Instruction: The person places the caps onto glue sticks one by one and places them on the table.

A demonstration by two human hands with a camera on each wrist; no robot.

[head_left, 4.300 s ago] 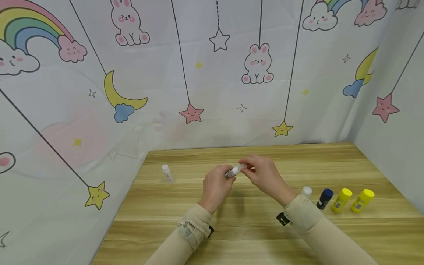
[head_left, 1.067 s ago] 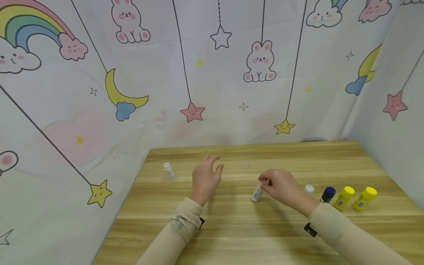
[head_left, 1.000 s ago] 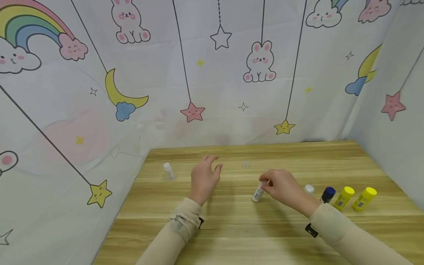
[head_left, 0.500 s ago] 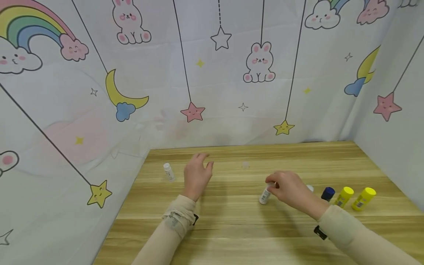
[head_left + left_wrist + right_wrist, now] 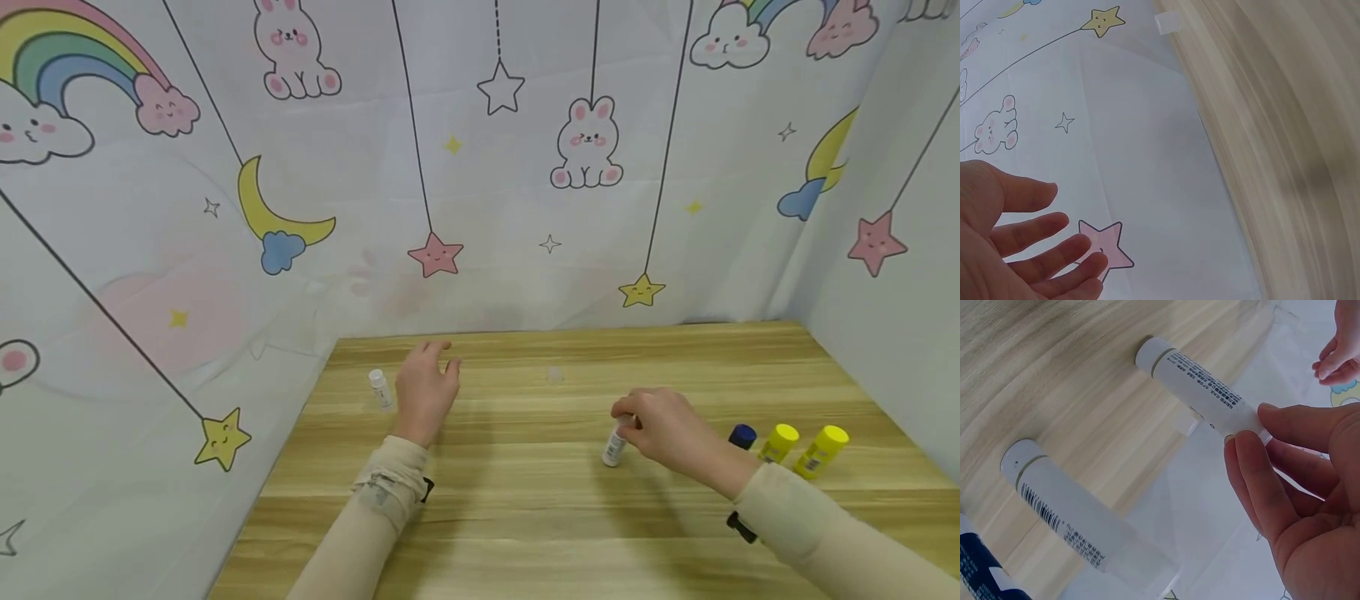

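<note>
My right hand [image 5: 670, 432] pinches the upper end of a white glue stick [image 5: 613, 447] between thumb and fingertips. In the right wrist view the printed label of this glue stick [image 5: 1197, 381] shows, and its base is at or just over the wooden table. My left hand [image 5: 426, 392] is in the air with fingers spread and loosely bent, holding nothing. Just left of it stands another white glue stick [image 5: 380, 389]. A small translucent cap-like piece [image 5: 554, 375] lies on the table towards the back.
On the right stand a dark blue glue stick [image 5: 742, 436] and two yellow ones, the nearer yellow glue stick [image 5: 821, 451] outermost. One more white glue stick [image 5: 1085, 512] stands beside them, hidden behind my right hand in the head view. A printed curtain [image 5: 495, 192] borders the wooden table [image 5: 510, 517].
Earlier both hands held the glue stick; the translucent piece now lies on the table. My right hand has carried the glue stick rightwards towards the row, while my left hand has drifted left.
</note>
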